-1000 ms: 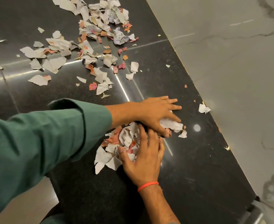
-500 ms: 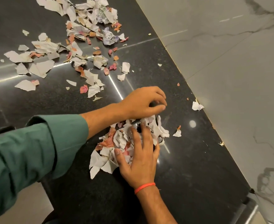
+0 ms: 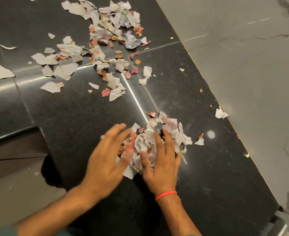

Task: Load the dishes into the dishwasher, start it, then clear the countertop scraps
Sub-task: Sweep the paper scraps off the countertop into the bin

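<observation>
A gathered heap of torn white and pink paper scraps (image 3: 164, 132) lies on the black stone countertop (image 3: 208, 167). My right hand (image 3: 162, 162), with an orange band at the wrist, lies flat on the heap's near side with its fingers spread. Blurred by motion, my left hand (image 3: 106, 159) sits at the heap's left edge, fingers extended and touching the scraps. Neither hand holds anything. A wider scatter of loose scraps (image 3: 99, 48) covers the counter farther back.
A grey marble wall (image 3: 242, 57) runs along the counter's right side, with one white scrap (image 3: 220, 114) at its foot. The counter's left edge (image 3: 12, 133) drops to a dark cabinet and floor. A few small bits lie near the wall.
My left hand has pulled back from the far side of the heap to its left side and opened out. My right hand stays on the heap. The heap is more bunched together.
</observation>
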Demonstrator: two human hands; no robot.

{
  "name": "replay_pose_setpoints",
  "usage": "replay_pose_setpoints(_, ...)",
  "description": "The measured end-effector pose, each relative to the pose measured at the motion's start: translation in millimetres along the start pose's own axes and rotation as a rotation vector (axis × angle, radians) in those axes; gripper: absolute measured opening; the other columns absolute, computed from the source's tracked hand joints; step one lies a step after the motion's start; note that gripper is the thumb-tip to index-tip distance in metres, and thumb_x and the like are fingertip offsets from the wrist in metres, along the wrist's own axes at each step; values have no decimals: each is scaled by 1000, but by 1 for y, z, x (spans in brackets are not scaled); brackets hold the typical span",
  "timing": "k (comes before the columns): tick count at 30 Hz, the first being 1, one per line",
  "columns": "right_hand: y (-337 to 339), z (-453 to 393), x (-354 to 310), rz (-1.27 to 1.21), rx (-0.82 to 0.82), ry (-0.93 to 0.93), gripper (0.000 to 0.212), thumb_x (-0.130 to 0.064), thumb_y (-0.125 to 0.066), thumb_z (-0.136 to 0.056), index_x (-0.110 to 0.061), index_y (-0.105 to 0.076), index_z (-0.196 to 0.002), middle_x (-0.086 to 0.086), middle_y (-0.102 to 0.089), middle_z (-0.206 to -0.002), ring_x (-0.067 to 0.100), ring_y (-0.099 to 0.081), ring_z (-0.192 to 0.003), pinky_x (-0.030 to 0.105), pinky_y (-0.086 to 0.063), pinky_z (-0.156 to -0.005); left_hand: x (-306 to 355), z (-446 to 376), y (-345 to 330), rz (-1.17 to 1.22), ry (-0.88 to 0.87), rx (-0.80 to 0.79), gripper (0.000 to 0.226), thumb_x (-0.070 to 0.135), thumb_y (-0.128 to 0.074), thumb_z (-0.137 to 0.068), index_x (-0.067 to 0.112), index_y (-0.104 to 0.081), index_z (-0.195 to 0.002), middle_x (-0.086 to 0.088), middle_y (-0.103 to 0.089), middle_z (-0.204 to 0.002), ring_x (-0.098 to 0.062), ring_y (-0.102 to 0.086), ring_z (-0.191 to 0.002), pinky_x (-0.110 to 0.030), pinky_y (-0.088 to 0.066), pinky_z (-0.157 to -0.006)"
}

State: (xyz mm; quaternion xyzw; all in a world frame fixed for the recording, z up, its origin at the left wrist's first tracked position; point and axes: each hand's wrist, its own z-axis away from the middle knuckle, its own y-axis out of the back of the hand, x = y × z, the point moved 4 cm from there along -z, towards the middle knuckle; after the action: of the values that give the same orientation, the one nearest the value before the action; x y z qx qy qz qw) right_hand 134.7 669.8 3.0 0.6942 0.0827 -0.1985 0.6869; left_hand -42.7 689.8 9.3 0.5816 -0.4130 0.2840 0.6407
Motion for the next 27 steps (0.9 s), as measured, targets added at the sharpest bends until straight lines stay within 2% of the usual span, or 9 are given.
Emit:
replay_pose_setpoints(6, -9, -3, 10, 19, 14, -25, 56, -50, -37, -97, -34, -36, -150, -12, -21, -165, 6, -18, -152, 53, -24, -119, 30, -6, -66, -46, -121, -19, 56, 45, -41, -105, 19, -45, -154, -3, -32, -166, -14, -22, -156, -39, -32, -121)
replay_pose_setpoints(9, -4, -6, 8, -110, 76, -18, 46, -46, -36, -99, -34, -39, -143, -7, -41, -154, 12, -34, -145, 53, -32, -116, 37, -15, -78, -1, -91, -17, 55, 46, -38, -104, 23, -45, -154, 0, -31, -167, -12, -25, -154, -36, -33, -121)
replay_pose_setpoints(11, 0, -5, 8, -312, 109, -14, 38, -35, -40, -105, -26, -49, -141, -4, -53, -145, 15, -46, -138, 47, -41, -111, 39, -16, -77, 86, -60, 3, 55, 46, -36, -103, 24, -46, -152, 4, -32, -166, -9, -29, -152, -32, -34, -119)
replay_pose_setpoints(13, 3, -2, 9, -397, 171, -37, 38, -22, -47, -107, -20, -51, -144, -4, -54, -145, 12, -48, -136, 36, -40, -111, 40, -17, -76, 173, -12, 36, 55, 46, -35, -102, 24, -48, -151, 7, -35, -164, -7, -30, -151, -31, -34, -120)
replay_pose_setpoints(16, 8, -4, 7, -558, 241, -225, 40, -29, -45, -106, -15, -54, -142, -4, -57, -142, 4, -52, -130, 14, -37, -107, 42, -22, -80, 307, 75, 37, 51, 45, -35, -104, 27, -48, -151, 9, -37, -163, -4, -29, -151, -31, -30, -122)
replay_pose_setpoints(18, 12, -5, -2, -775, 280, -386, 36, -28, -43, -107, -15, -61, -136, -3, -64, -135, 3, -58, -124, 16, -44, -104, 43, -24, -83, 437, 115, 57, 46, 39, -37, -106, 27, -51, -148, 8, -44, -158, -2, -34, -148, -32, -31, -122)
replay_pose_setpoints(21, 18, 4, -24, -1158, 339, -600, 30, -22, -51, -103, -11, -70, -123, 1, -73, -120, 10, -67, -114, 23, -53, -97, 47, -28, -90, 831, 309, 84, 38, 26, -42, -106, 19, -65, -135, 4, -64, -140, -7, -55, -133, -32, -44, -113)
replay_pose_setpoints(24, 19, 12, -33, -1625, 297, -744, 34, -17, -57, -99, -7, -66, -130, 8, -71, -126, 19, -67, -117, 31, -51, -104, 53, -28, -96, 1148, 624, 109, 29, 17, -50, -100, 17, -78, -109, -3, -76, -116, -20, -69, -114, -42, -54, -104)
replay_pose_setpoints(27, 23, 21, -30, -1725, 289, -787, 36, -15, -58, -98, -5, -63, -133, 13, -66, -132, 23, -66, -120, 35, -48, -109, 63, -18, -94, 1262, 743, 147, 27, 12, -53, -96, 16, -79, -98, -10, -77, -107, -28, -72, -106, -42, -58, -96)
